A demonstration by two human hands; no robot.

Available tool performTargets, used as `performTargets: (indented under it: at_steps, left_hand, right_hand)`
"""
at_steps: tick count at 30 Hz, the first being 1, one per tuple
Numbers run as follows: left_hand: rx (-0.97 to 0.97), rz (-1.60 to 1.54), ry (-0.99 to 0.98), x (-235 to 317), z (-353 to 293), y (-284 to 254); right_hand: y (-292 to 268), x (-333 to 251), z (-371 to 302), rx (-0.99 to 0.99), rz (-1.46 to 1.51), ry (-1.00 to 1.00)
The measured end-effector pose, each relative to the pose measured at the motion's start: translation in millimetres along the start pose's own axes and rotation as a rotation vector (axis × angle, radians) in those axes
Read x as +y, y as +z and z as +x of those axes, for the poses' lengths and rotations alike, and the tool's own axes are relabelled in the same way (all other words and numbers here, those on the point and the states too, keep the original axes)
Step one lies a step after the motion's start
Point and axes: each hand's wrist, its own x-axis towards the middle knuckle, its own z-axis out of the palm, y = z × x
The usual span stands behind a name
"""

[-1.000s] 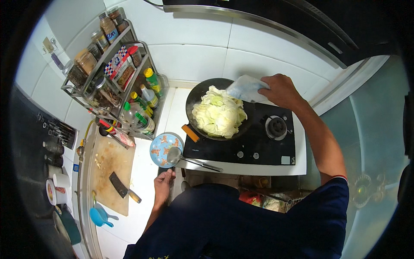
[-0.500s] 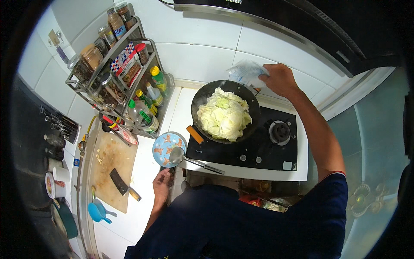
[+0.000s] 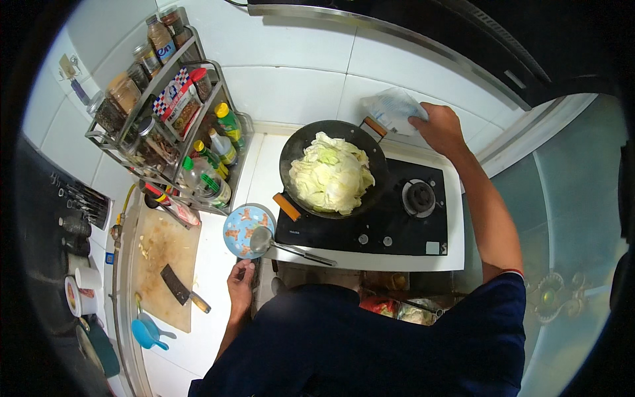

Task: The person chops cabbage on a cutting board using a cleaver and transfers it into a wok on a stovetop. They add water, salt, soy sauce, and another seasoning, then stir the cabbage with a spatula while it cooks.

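Note:
My right hand point(image 3: 440, 129) is closed on a pale, thin cloth or bag point(image 3: 391, 110), whose exact kind I cannot tell. It is held up beside the wok's far wooden handle point(image 3: 375, 127). The dark wok point(image 3: 289, 149) sits on the hob, heaped with pale green cabbage leaves point(image 3: 331, 175). At the counter edge my left hand point(image 3: 241, 284) has its fingers curled together. Whatever they grip is hidden. Just beyond them lies a blue patterned plate point(image 3: 238, 228) with a metal ladle point(image 3: 262, 239) resting across it.
A black gas hob point(image 3: 337, 235) with a free right burner point(image 3: 419, 197) carries the wok. Left stand a spice rack point(image 3: 169, 69), a cutting board point(image 3: 155, 231) with a cleaver point(image 3: 175, 284), and a blue dipper point(image 3: 145, 332). A range hood point(image 3: 397, 33) hangs above.
My right hand has drawn the cloth or bag rightward from the wok, uncovering its far handle. The whole view has shifted slightly; my left hand remains by the plate.

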Motion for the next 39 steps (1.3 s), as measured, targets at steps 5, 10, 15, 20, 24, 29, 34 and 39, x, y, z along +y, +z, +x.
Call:
performTargets:
  at_steps: [5, 10, 15, 20, 24, 29, 34, 39]
  left_hand:
    - [-0.015, -0.062, 0.005, -16, 10, -1]
    - [-0.033, -0.062, -0.011, -15, 8, -2]
    - [-0.067, -0.032, 0.097, -12, 8, 3]
    - [-0.024, -0.095, 0.009, 4, -1, 9]
    - [0.016, -0.097, -0.005, 0, -2, 8]
    - [-0.013, -0.053, -0.053, -13, -5, -5]
    - [0.032, -0.067, 0.034, -18, -4, 3]
    - [0.055, -0.173, -0.031, -3, -9, 8]
  right_hand:
    - [24, 31, -31, -0.068, -0.009, -0.096]
    - [20, 23, -50, -0.122, 0.156, -0.063]
    - [11, 2, -59, -0.125, 0.301, -0.07]
    - [21, -14, -63, -0.217, 0.192, -0.145]
    - [29, -15, -61, -0.193, 0.233, -0.175]
    - [23, -29, -49, -0.173, 0.271, -0.134]
    - [44, -32, -18, -0.009, 0.192, -0.143]
    - [62, -17, 1, 0.035, 0.157, -0.115]
